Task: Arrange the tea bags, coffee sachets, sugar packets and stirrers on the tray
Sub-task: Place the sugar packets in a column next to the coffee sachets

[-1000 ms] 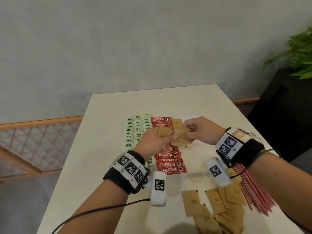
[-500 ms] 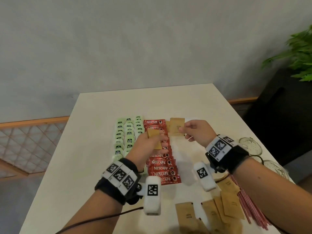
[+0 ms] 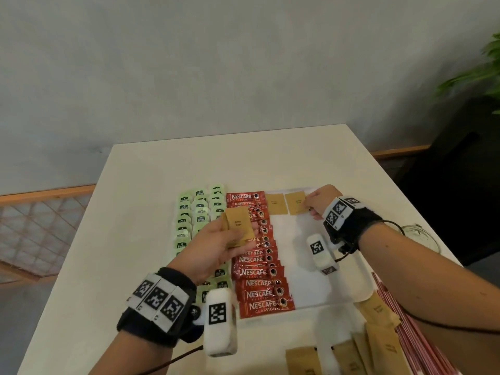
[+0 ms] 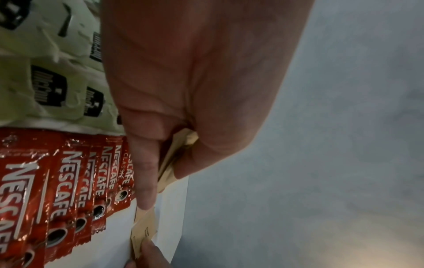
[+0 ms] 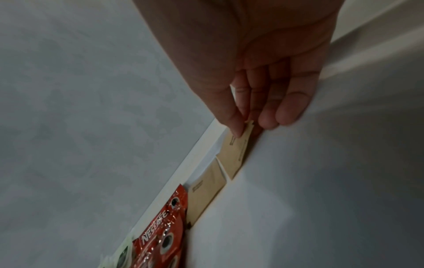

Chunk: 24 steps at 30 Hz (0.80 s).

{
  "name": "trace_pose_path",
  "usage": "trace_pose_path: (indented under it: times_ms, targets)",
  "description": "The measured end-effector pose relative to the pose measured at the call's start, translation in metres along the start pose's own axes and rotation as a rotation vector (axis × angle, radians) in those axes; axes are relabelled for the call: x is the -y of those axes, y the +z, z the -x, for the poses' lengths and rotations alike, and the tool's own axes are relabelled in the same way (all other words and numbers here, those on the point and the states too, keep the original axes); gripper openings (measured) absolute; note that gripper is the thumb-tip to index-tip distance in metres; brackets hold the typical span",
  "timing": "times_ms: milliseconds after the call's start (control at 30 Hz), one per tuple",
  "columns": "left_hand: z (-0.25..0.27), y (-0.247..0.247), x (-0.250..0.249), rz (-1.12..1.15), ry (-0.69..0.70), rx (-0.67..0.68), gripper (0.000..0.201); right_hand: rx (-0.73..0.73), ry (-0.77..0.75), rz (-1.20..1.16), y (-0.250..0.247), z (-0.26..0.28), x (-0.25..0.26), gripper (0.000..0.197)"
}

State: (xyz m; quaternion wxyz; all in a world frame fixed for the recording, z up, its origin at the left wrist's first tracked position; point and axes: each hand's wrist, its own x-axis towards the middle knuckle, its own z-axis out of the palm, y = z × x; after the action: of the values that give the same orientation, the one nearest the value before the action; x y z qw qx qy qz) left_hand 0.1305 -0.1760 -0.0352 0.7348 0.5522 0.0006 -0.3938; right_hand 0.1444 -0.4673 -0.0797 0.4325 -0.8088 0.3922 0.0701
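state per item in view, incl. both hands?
left hand: grips a small stack of sugar packets, above the coffee sachets
right hand: pinches the second sugar packet at the tray's far edge
first sugar packet: flat on tray
tea bags: rows, left
coffee sachets: overlapping column
stirrers: off tray, on table

Indoor room: plain grey wall, white table, potted plant.

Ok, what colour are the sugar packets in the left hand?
Plain tan-brown sugar packets, clearest in the head view.
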Motion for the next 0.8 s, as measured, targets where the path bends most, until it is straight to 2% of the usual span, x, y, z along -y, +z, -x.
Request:
trace_pose_path:
  times_ms: [233,333,433,500,567,667,800]
  targets:
    - [0.006,0.003,0.004,0.017,0.010,0.058,0.037,-0.047,0.007,0.121,0.007,0.007,0.014,0.031]
    - [0.011,0.012,0.004,0.016,0.012,0.081,0.034,-0.078,-0.061,0.187,0.001,0.025,0.010,0.047]
    - [0.015,0.027,0.005,-0.052,0.016,0.067,0.031,-0.110,-0.197,-0.023,-0.002,0.047,0.000,0.033]
    - [0.018,0.040,0.007,-0.090,0.036,0.048,0.028,-0.003,-0.265,-0.199,-0.005,0.067,-0.005,0.021]
    - [0.020,0.053,0.011,-0.134,0.060,0.036,0.021,0.127,-0.320,-0.301,-0.010,0.094,-0.006,0.020]
    - [0.026,0.071,0.017,-0.231,0.082,0.024,0.015,0.232,-0.412,-0.287,-0.019,0.126,-0.012,0.020]
    - [0.038,0.091,0.023,-0.333,0.085,0.042,0.014,0.249,-0.465,-0.253,-0.029,0.144,-0.026,0.013]
